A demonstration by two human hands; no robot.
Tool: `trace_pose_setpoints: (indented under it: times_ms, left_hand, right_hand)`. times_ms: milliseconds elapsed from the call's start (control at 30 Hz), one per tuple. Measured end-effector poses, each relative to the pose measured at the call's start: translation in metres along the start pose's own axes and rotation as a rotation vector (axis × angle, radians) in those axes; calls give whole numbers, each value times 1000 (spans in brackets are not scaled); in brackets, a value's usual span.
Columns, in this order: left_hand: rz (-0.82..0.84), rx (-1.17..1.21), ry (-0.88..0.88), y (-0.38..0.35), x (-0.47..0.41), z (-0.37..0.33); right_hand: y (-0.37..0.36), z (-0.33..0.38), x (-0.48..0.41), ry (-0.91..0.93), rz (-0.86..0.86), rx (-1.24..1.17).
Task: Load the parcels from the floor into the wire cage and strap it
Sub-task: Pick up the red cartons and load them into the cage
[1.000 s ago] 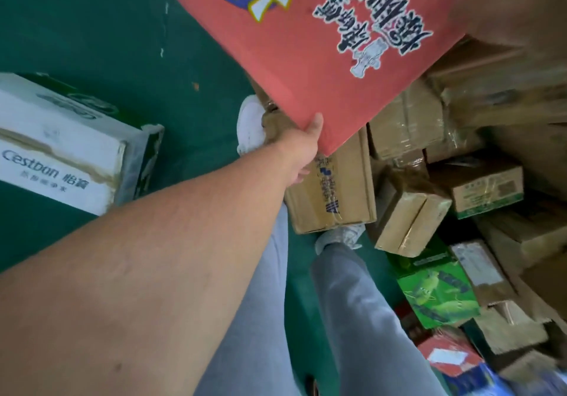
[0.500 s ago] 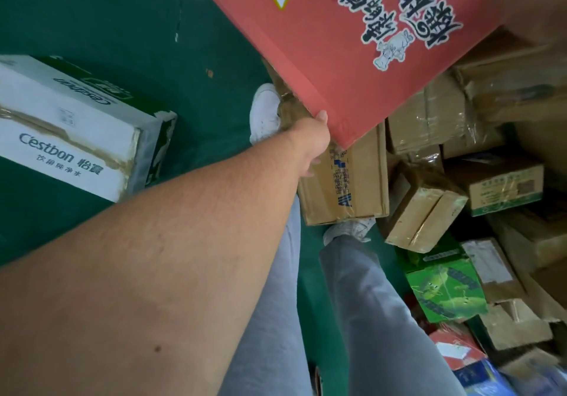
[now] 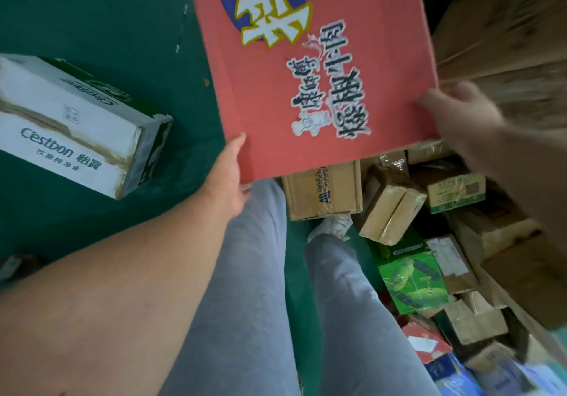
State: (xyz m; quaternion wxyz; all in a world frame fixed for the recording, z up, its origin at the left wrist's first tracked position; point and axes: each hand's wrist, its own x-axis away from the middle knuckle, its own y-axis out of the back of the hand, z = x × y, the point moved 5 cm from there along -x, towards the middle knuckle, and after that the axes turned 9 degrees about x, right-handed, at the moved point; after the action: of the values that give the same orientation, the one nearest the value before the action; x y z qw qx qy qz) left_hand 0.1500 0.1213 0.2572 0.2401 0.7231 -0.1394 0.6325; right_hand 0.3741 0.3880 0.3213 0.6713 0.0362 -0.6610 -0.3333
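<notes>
**A:** How do the hands hold it?

**B:** The left hand (image 3: 228, 177) grips the near left corner of the red carton (image 3: 306, 88). The thumb lies against its left edge and the other fingers go under the bottom. The right hand (image 3: 460, 116) holds the near right corner with the fingers curled at the edge. This hand is blurred, so I cannot tell each finger.

**A:** And where is the carton?

**B:** It is in the air between the two hands, in front of the person. The face with the big white and black characters looks up to the camera. Its left part is over the green floor (image 3: 107, 12), and its right part is over the heap of parcels.

**A:** What lies below it?

**B:** Under its near edge there is a brown box with blue print (image 3: 322, 193), and a white shoe (image 3: 333, 227) is just beside this box. On the right a small taped box (image 3: 389, 208) stands tilted. Closer to the person a green printed box (image 3: 411, 282) lies among more brown parcels. The grey trousers (image 3: 245, 273) fill the middle.

**A:** And on the left side?

**B:** A white carton (image 3: 76, 125) marked "Cestbon" lies alone on the floor, well apart from the heap.
</notes>
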Motion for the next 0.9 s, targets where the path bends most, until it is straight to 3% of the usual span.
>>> trace_pose_setpoints:
  times_ms: [200, 400, 700, 900]
  left_hand:
    - [-7, 68, -82, 47, 94, -18]
    - [9, 133, -196, 36, 205, 24]
    - [88, 35, -296, 47, 342, 137]
    - [102, -293, -376, 93, 380, 186]
  right_hand:
    - [-5, -40, 89, -41, 214, -333]
    - [44, -89, 169, -27, 342, -653]
    - [119, -186, 295, -86, 284, -543]
    - [115, -230, 351, -125, 229, -463]
